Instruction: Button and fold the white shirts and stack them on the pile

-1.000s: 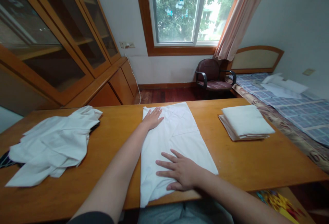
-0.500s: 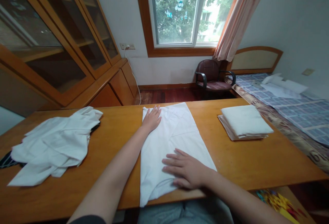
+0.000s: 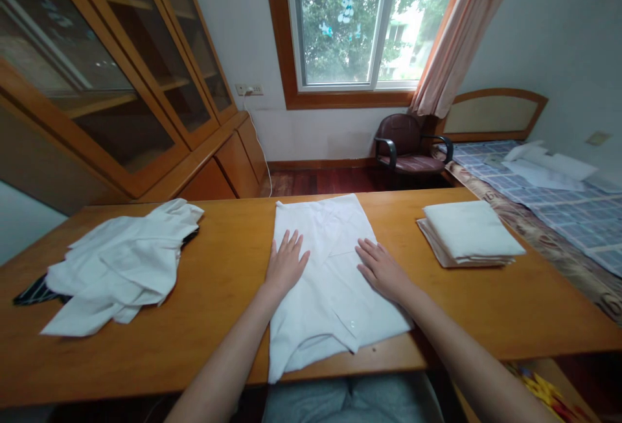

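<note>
- My left hand [image 3: 286,263] lies flat by the left edge of the white garment [image 3: 318,300], fingers spread; I take it that this steadies that side.
- My right hand [image 3: 383,269] rests across the opposite edge, fingers outstretched and gripping nothing, probably to keep the cloth smooth and level.
- The garment lies lengthwise on the wooden table [image 3: 228,271], straight in front of me, likely so both arms reach it evenly.
- The crumpled white cloths [image 3: 124,261] sit well apart on my left and the folded stack [image 3: 471,228] on my right, which seems to leave the middle free for working.
- The garment looks thin and mostly flat, a long panel with a curved neckline near me, a few creases and a loose flap beside it.
</note>
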Motion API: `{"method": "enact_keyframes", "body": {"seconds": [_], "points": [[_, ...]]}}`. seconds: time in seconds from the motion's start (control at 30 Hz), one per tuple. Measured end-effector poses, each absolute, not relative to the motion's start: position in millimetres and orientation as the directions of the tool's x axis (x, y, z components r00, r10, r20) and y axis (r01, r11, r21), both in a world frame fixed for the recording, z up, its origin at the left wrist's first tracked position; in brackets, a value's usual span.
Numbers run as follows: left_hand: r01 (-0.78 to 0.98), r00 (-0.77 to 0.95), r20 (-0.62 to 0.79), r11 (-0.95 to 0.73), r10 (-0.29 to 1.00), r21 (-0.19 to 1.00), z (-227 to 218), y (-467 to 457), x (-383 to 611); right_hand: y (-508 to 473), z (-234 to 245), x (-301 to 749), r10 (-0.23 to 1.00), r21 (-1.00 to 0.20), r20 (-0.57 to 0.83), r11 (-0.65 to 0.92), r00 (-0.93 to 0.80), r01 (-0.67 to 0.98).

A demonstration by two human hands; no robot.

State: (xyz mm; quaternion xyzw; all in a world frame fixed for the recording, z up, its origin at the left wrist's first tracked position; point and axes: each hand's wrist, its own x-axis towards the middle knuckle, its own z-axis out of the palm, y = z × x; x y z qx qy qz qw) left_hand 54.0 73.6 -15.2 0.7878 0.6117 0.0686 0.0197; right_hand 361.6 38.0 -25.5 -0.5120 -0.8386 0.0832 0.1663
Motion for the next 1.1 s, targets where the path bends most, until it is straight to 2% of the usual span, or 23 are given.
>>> {"method": "enact_keyframes", "body": {"seconds": [0.37,0.73,0.9,1.1], "points": [[0.954,0.273,0.086,-0.281,0.958,0.101,-14,82,38,34,-23,354,0.890,-0.326,0.206,0.454,-0.406,0.829],[0.944,0.299,0.071,-0.306,0.951,0.121,-13,88,23,39,-29,368,0.884,-0.351,0.281,0.457,-0.374,0.817],[0.926,0.289,0.135,-0.312,0.948,0.213,-22,92,8,38,-33,368,0.881,-0.342,0.329,0.446,-0.339,0.827],[0.870,0.107,0.332,-0.250,0.937,0.425,-40,98,-9,39,-37,370,0.868,-0.320,0.394,0.438,-0.303,0.840]]}}
